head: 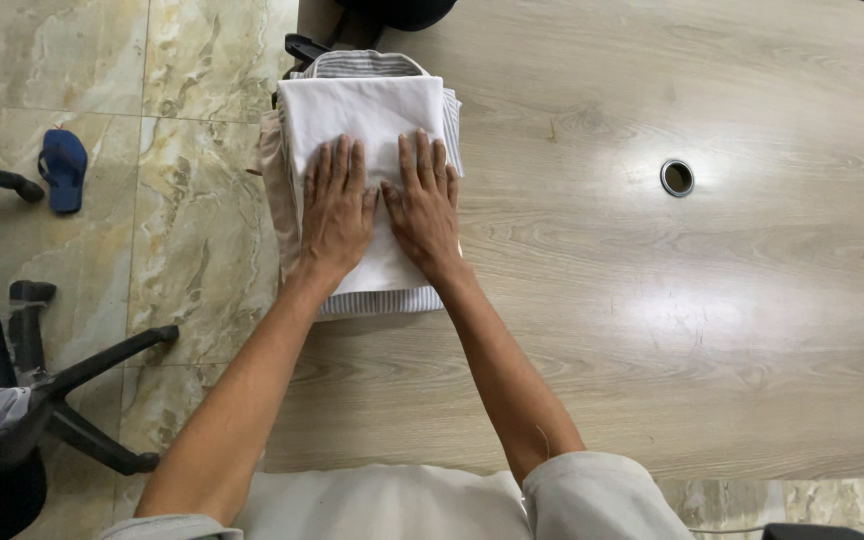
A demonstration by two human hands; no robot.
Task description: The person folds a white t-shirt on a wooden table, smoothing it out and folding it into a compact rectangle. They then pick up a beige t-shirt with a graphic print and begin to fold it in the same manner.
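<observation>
We have both hands flat on a folded white cloth [367, 125] that tops a small stack at the desk's [652, 300] 10 o'clock corner. Our left hand [335, 205] and right hand [424, 200] lie side by side, thumbs nearly touching, fingers [337, 165] straight and close together, pressing down and gripping nothing. Under the white cloth sits a striped shirt [372, 300], its collar showing at 12 o'clock and its hem at 6, and a beige garment [277, 190] peeks out at 9 o'clock. As we judge it, the folding of this piece looks done, with only smoothing in hand; the stack sits squared. The stack lies right at the desk's left edge, the beige piece overhanging toward the marble floor [202, 250], so there is little margin at 9 o'clock. From 1 to 5 o'clock the desk offers wide room, broken only by a round cable hole [678, 177] at 3 o'clock. A blue sandal [62, 168] and chair legs [92, 370] stand on the floor, well apart.
</observation>
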